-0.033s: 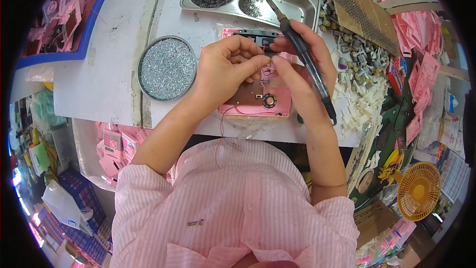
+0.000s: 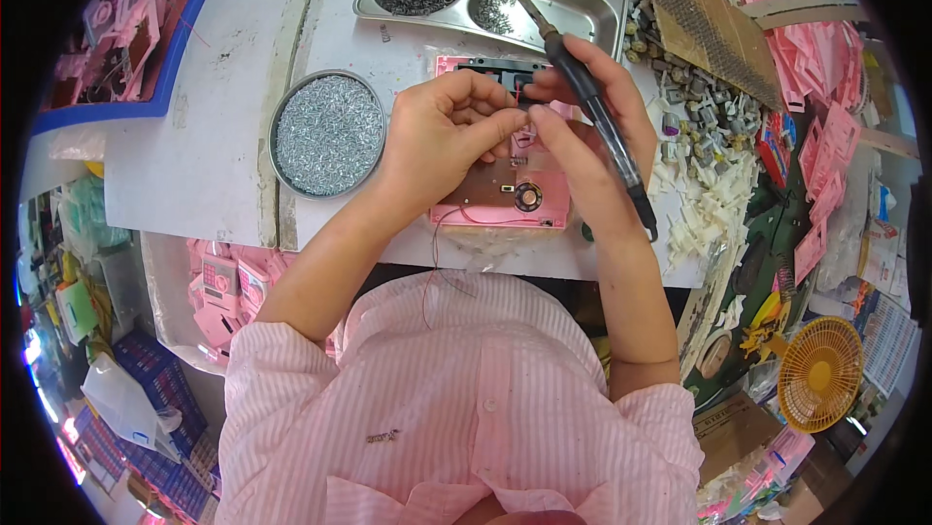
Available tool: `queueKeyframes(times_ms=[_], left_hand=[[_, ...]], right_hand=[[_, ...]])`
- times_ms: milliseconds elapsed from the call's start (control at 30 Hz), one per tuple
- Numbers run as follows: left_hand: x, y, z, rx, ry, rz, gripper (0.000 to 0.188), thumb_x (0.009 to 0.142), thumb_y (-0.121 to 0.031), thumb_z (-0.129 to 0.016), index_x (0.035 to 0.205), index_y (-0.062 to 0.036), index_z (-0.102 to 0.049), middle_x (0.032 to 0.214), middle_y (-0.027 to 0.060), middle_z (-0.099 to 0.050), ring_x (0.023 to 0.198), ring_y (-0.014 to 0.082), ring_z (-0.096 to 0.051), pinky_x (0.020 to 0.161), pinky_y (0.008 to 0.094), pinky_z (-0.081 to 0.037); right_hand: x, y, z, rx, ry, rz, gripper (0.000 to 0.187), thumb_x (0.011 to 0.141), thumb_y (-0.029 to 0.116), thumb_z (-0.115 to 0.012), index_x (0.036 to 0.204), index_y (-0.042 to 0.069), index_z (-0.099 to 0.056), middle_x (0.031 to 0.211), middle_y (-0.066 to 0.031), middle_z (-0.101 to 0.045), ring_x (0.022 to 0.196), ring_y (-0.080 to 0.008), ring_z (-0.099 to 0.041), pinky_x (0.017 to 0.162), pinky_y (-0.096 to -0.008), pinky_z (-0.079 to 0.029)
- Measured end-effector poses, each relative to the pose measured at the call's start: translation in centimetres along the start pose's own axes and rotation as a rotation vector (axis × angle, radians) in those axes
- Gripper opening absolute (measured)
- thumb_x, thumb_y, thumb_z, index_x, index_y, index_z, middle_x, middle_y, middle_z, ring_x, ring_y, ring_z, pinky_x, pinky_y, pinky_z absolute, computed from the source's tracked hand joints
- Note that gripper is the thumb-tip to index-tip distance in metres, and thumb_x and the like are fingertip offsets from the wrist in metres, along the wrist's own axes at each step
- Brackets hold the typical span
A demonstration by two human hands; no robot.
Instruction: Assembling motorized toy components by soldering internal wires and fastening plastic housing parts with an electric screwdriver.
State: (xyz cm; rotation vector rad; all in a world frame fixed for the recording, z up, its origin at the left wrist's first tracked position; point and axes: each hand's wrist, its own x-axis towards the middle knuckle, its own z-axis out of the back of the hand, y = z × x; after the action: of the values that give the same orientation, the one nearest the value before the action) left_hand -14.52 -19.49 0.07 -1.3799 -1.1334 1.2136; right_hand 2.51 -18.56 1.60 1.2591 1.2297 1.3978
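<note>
A pink plastic housing lies on the table before me, with a brown circuit board, a small round black part and thin red wires. Over its upper half the fingertips of both hands meet. My left hand is closed in a pinch near a short red wire; what it grips is hidden by the fingers. Across my right hand rests a black pen-shaped tool with a tapered metal tip pointing up and away. Its thumb and index finger come together beside the left fingertips.
Left of the housing stands a round dish of small silvery screws. Beyond is a metal compartment tray with springs and other small metal parts. White plastic pieces and small motors are heaped at right. A blue-edged bin holds pink parts.
The black tool and my right hand have shifted very slightly. My left hand stays in its place over the housing.
</note>
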Motion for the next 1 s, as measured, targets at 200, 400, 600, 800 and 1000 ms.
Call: queueKeyframes(times_ms=[200,400,600,800,1000], left_hand=[[0.1,0.2,0.5,0.531,-0.033,-0.397,0.011,0.087,-0.005,-0.074,0.095,0.0017,-0.072,0.082,0.0051,-0.073,0.068,0.0098,-0.069,0.062,0.0247,-0.055],[0.0,-0.4,0.8,0.612,0.03,-0.381,0.012,0.086,-0.007,-0.074,0.095,0.0007,-0.073,0.08,0.0029,-0.072,0.07,0.0078,-0.067,0.062,0.0249,-0.053],[0.2,0.0,1.8,0.121,0.201,0.029,0.013,0.092,-0.01,-0.071,0.098,0.0013,-0.07,0.081,0.0006,-0.068,0.063,0.0038,-0.055,0.055,0.0196,-0.044],[0.3,-0.3,1.7,0.004,0.177,0.119,0.013,0.094,-0.011,-0.07,0.1,0.0002,-0.068,0.078,-0.0004,-0.066,0.062,0.0027,-0.052,0.053,0.0179,-0.04],[0.5,0.8,1.3,0.158,0.149,0.008,0.011,0.093,-0.011,-0.07,0.096,0.0001,-0.067,0.082,-0.0004,-0.066,0.066,0.0046,-0.054,0.061,0.0208,-0.045]], right_hand=[[-0.1,0.8,-1.0,-0.25,0.046,0.076,0.057,0.084,-0.007,-0.071,0.137,0.004,-0.054,0.11,-0.0072,-0.066,0.097,-0.0122,-0.065,0.082,-0.0256,-0.055],[-0.3,-0.3,-0.9,-0.337,0.031,0.186,0.053,0.085,-0.007,-0.07,0.135,0.004,-0.057,0.108,-0.0069,-0.066,0.095,-0.0122,-0.065,0.082,-0.0252,-0.055],[-0.6,-0.1,-0.8,-0.018,0.007,0.031,0.054,0.087,-0.007,-0.067,0.138,0.007,-0.055,0.11,-0.0067,-0.063,0.094,-0.0113,-0.064,0.081,-0.0236,-0.055],[-0.8,-0.6,-1.0,0.041,-0.048,0.01,0.059,0.084,-0.008,-0.07,0.139,0.006,-0.053,0.111,-0.0074,-0.063,0.093,-0.011,-0.064,0.081,-0.0241,-0.056],[-1.1,-0.8,0.2,-0.019,-0.103,0.071,0.057,0.084,-0.007,-0.071,0.138,0.004,-0.054,0.109,-0.008,-0.065,0.093,-0.0115,-0.065,0.082,-0.0253,-0.056]])
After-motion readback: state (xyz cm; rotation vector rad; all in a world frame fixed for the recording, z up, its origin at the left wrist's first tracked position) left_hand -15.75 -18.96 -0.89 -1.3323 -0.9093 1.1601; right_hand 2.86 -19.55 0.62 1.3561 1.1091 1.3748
